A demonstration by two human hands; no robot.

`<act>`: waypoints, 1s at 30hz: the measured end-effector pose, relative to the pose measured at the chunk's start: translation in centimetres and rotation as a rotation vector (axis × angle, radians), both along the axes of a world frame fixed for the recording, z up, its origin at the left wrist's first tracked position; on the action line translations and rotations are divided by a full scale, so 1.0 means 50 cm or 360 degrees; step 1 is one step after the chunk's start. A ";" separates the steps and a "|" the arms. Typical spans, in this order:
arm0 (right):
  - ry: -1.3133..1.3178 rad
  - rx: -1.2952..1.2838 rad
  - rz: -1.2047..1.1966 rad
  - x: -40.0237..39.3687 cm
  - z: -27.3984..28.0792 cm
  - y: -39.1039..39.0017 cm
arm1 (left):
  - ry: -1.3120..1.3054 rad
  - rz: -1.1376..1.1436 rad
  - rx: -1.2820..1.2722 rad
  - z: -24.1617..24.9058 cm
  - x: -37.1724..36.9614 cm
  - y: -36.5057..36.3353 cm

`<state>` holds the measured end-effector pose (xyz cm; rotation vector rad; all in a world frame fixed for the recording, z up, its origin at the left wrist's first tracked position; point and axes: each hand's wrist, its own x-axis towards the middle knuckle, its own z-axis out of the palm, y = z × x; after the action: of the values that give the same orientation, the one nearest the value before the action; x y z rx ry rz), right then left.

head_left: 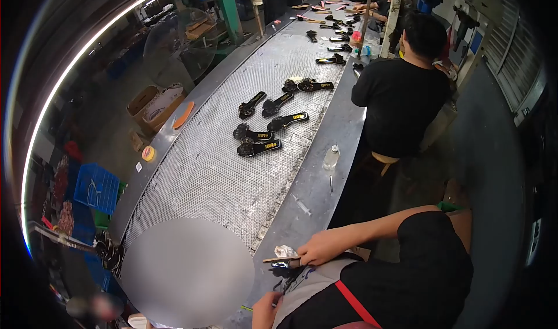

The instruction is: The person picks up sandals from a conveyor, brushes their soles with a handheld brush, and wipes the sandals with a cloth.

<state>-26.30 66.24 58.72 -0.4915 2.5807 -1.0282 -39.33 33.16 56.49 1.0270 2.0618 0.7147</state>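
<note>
right hand closed on sandal and white rag at near bench edge | sandal long axis across edge, toe toward mesh belt | left hand lower, nearer body, grip cannot tell

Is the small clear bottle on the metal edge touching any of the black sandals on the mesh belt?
Apart. The head view shows the bottle on the steel edge, with bare mesh between it and the nearest sandal.

A blurred grey disc at 7 o'clock hides the mesh belt's near end. The left hand is partly cut off at 6 o'clock.
</note>
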 end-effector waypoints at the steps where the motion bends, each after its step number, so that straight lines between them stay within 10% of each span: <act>1: 0.0044 -0.0005 -0.0003 -0.009 -0.006 -0.008 | 0.0131 -0.0029 -0.0019 -0.024 -0.001 -0.009; 23: 0.0120 -0.0412 -0.0221 0.009 -0.077 0.077 | -0.0305 0.0644 0.0158 -0.092 -0.044 0.030; 30: -0.0011 -0.0822 -0.0678 -0.076 0.032 0.006 | -0.0971 0.1242 0.1910 0.057 -0.043 0.241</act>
<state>-30.11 66.57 60.34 -0.0397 2.4501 -1.8524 -41.49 45.20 59.36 0.3403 1.3161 2.4682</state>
